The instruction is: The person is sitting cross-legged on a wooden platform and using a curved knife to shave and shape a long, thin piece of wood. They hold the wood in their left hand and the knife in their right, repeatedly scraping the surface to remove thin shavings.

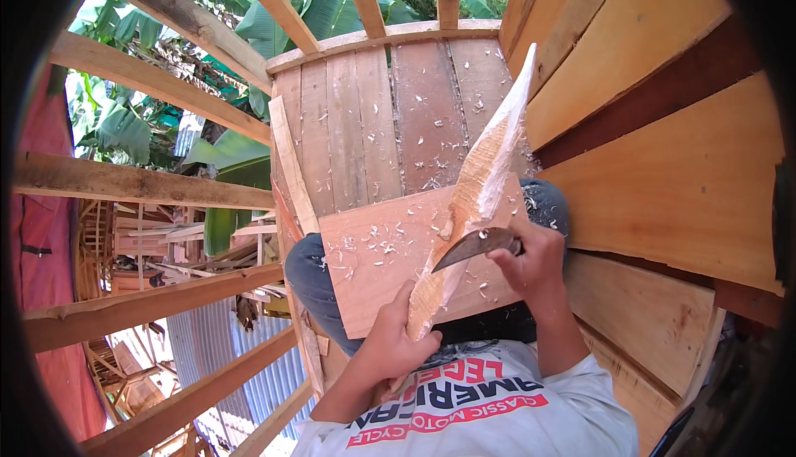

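My left hand [396,337] is closed round the lower end of a long, pale carved piece of wood [481,179], which slants up and away to a pointed tip. In my right hand [537,262] is a curved knife [473,247], its dark handle mostly covered by my fingers. The blade lies across the wood's middle, just above my left hand. A small curl of wood stands beside the blade. Under the carving, a flat wooden board [365,287] rests across my lap, sprinkled with shavings.
The plank floor [365,134] ahead carries scattered shavings. A slatted wooden railing [149,183] runs along the left and far sides, with banana leaves [290,9] beyond. Boarded wall panels [663,183] rise close on my right. A loose wooden strip [292,163] leans at the floor's left edge.
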The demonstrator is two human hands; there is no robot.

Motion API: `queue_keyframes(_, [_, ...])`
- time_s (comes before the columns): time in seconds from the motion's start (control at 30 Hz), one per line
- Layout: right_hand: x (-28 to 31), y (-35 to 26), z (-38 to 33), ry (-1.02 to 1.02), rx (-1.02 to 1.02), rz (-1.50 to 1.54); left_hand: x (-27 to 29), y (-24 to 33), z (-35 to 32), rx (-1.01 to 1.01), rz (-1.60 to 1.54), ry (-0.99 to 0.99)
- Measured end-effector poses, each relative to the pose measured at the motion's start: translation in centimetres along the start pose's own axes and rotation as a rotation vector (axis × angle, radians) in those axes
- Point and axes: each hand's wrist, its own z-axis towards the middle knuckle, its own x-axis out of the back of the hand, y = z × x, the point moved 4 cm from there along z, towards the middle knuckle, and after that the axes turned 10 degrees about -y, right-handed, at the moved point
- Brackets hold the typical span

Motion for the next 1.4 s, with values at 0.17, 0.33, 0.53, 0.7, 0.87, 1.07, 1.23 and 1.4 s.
queue_keyframes(0.17, [0.1, -0.1, -0.2, -0.030, -0.029, 0.038, -0.5, -0.5, 0.9, 0.033, -0.091, -0.067])
queue_keyframes(0.33, [2.0, 4.1, 0.8, 0.150, -0.155, -0.041, -0.5, -0.5, 0.4, 0.116, -0.236, -0.106])
queue_keyframes(0.53, [0.5, 1.2, 0.3, 0.040, -0.030, 0.000, -0.9, -0.6, 0.7, 0.107, -0.252, -0.140])
queue_keyframes(0.7, [-0.3, 1.3, 0.1, 0.009, 0.015, 0.011, -1.1, -2.8, 1.1, 0.200, -0.339, -0.232])
queue_keyframes(0.87, [1.6, 4.3, 1.5, 0.136, -0.147, -0.059, -1.2, -1.3, 1.5, 0.098, -0.620, -0.241])
queue_keyframes(1.07, [-0.5, 0.0, 0.2, -0.192, -0.040, 0.170, -1.4, -1.9, 1.8, 0.175, -0.923, -0.335])
queue_keyframes(1.23, [0.6, 2.0, 0.2, -0.113, -0.150, 0.062, -2.2, -1.7, 1.3, 0.095, -0.715, -0.291])
queue_keyframes(1.4, [1.2, 2.9, 0.3, -0.041, -0.181, -0.031, -2.2, -1.8, 1.3, 0.106, -0.750, -0.380])
